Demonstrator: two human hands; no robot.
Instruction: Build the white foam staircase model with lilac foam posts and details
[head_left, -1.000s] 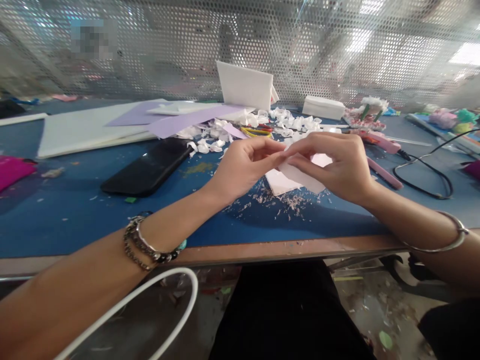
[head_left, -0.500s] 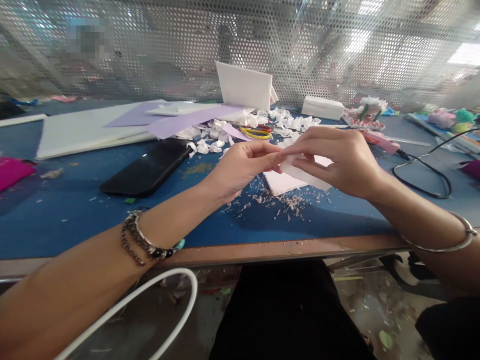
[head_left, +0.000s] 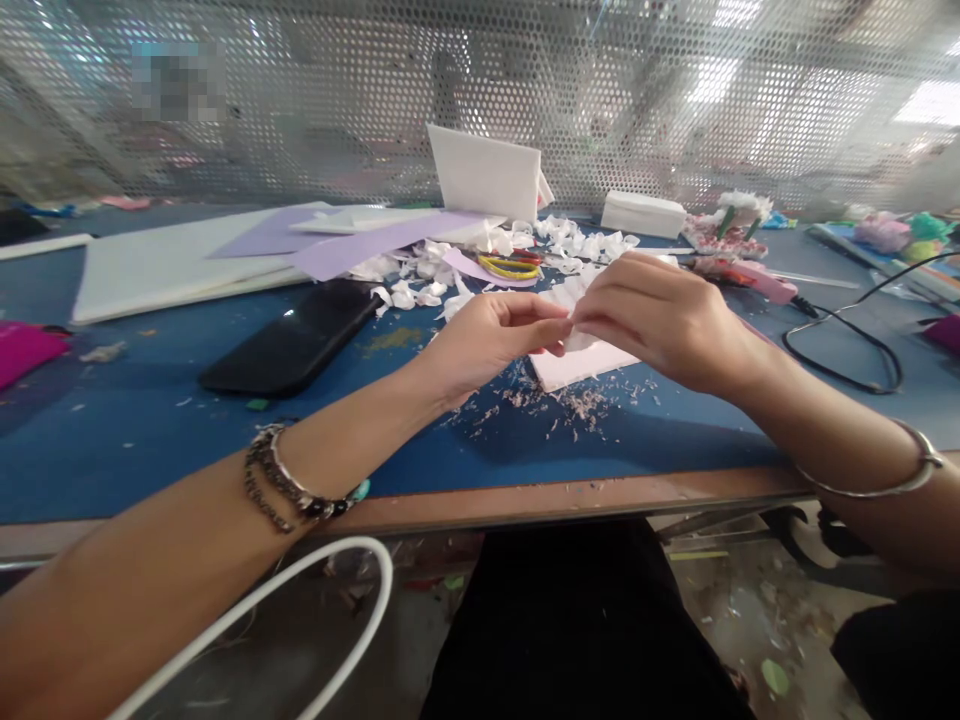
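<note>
My left hand [head_left: 487, 345] and my right hand [head_left: 664, 322] meet above the blue table, fingertips nearly touching. Both are closed in a pinch on a small piece of thin white paper [head_left: 579, 341], which my right fingers mostly cover. Beneath them lies a flat pale pad [head_left: 574, 370], with fine pinkish shavings [head_left: 581, 405] scattered along its near side. Just beyond the fingers are twisted white paper pieces [head_left: 427, 275] in a loose heap and yellow-handled scissors [head_left: 511, 268].
A black phone [head_left: 296, 345] lies left of my hands, with white and purple sheets [head_left: 180, 265] behind it. A white board [head_left: 487, 175] stands near the perforated metal screen [head_left: 337, 110]. To the right are a pink glue gun [head_left: 765, 283] and its black cord [head_left: 847, 340].
The white paper, spread out below my right hand before, is now gathered up between my fingers. My right hand has turned and its fingers have closed in; the left has barely moved.
</note>
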